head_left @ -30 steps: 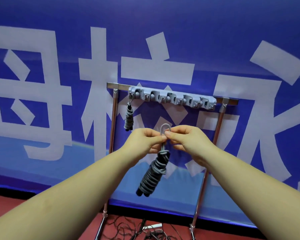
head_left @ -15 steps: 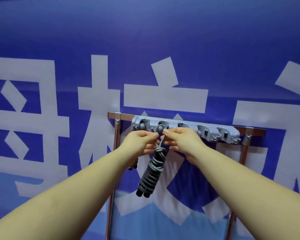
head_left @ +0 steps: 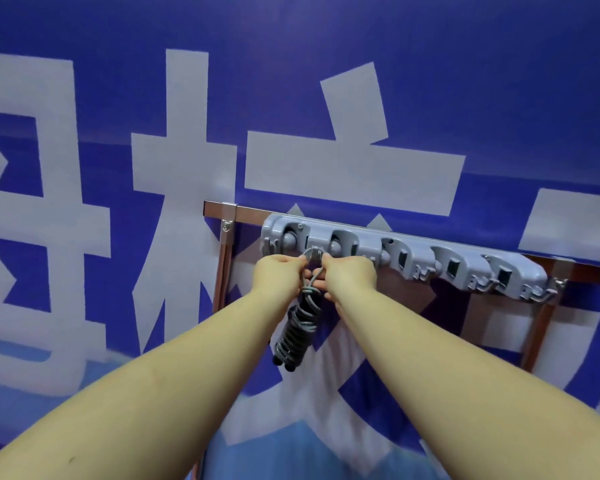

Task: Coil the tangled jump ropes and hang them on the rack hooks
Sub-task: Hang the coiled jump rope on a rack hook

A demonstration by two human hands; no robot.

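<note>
Both hands are up at the grey hook rail [head_left: 406,261] right now. The left hand [head_left: 279,277] and right hand [head_left: 350,277] are each pinching one side of the little loop [head_left: 313,252] at the top of the coiled jump rope [head_left: 300,327], spreading it open just at a hook near the left end. The bundle is dangling between the wrists. Looks light and floppy to me, cord probably a bit slick, so holding that loop close to the knot seems smartest.
</note>
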